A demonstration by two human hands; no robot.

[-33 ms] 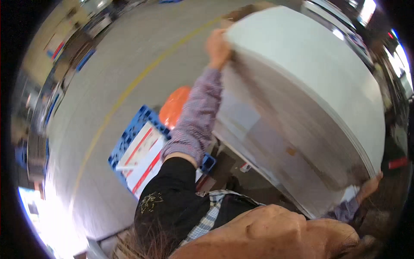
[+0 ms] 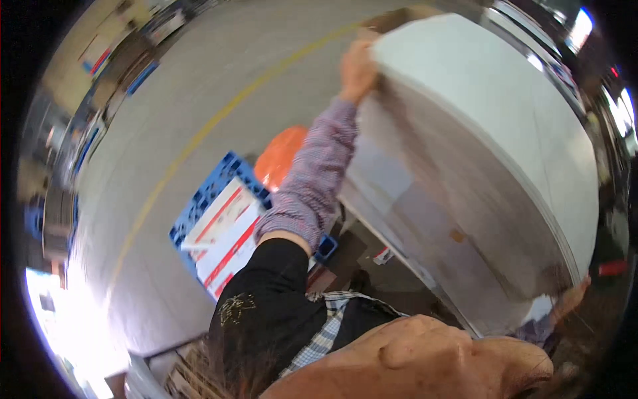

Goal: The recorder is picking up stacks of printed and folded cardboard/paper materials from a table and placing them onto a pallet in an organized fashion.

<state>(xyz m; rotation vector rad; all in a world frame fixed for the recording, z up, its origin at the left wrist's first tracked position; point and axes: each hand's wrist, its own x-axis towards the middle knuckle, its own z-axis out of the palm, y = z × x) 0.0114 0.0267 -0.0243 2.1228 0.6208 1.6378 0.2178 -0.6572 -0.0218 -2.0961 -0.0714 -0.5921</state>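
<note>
A tall stack of large white sheets (image 2: 495, 110) fills the right half of the view, its many thin layers showing along the side that faces me. My left arm reaches forward, and my left hand (image 2: 359, 68) is closed on the stack's far left corner. At the near right corner is my right hand (image 2: 570, 299), its fingers closed against the edge of the sheets; part of this hand and its forearm is hidden. Brown cardboard (image 2: 384, 22) shows just beyond my left hand.
On the floor to the left is a blue plastic pallet (image 2: 199, 199) bearing white-and-red printed cartons or sheets (image 2: 229, 243). Beside it sits an orange plastic bag (image 2: 279, 156). A yellow line (image 2: 206, 130) curves across the floor. Piled boards (image 2: 119, 76) stand at far left.
The stack, my left hand and the pallet sit slightly farther right in the view. Both hands keep their places on the stack.
</note>
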